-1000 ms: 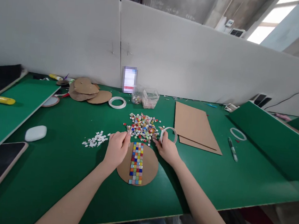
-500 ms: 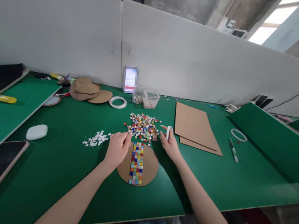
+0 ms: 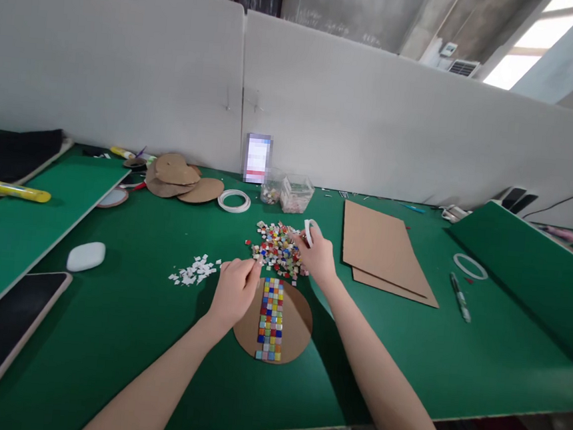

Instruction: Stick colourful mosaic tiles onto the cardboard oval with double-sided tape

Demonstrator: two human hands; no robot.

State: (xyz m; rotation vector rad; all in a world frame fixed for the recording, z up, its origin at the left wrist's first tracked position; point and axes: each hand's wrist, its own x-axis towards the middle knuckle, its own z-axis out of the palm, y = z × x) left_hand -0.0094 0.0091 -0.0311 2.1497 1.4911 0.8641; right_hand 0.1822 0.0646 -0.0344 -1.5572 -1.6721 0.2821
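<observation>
At the back of the bench (image 3: 452, 383), a clear square box (image 3: 295, 199) holds pale pieces, and the clear round container (image 3: 271, 192) beside it has small mixed-colour pieces at its bottom. Nearer the person, a cardboard disc (image 3: 299, 326) lies flat, carrying a tile strip (image 3: 271, 317) whose long axis runs almost straight away from the person, its far end pointing at the loose tile heap (image 3: 277, 249). The left hand (image 3: 234, 291) rests over the disc's upper left edge, fingers curled and thumb against them; whether anything is pinched there cannot be told. The right hand (image 3: 317, 254), a white tape ring (image 3: 309, 232) about its fingers, reaches the heap's right side with fingertips close together, any tile between them hidden. White chips (image 3: 194, 270) lie scattered left of the left hand.
</observation>
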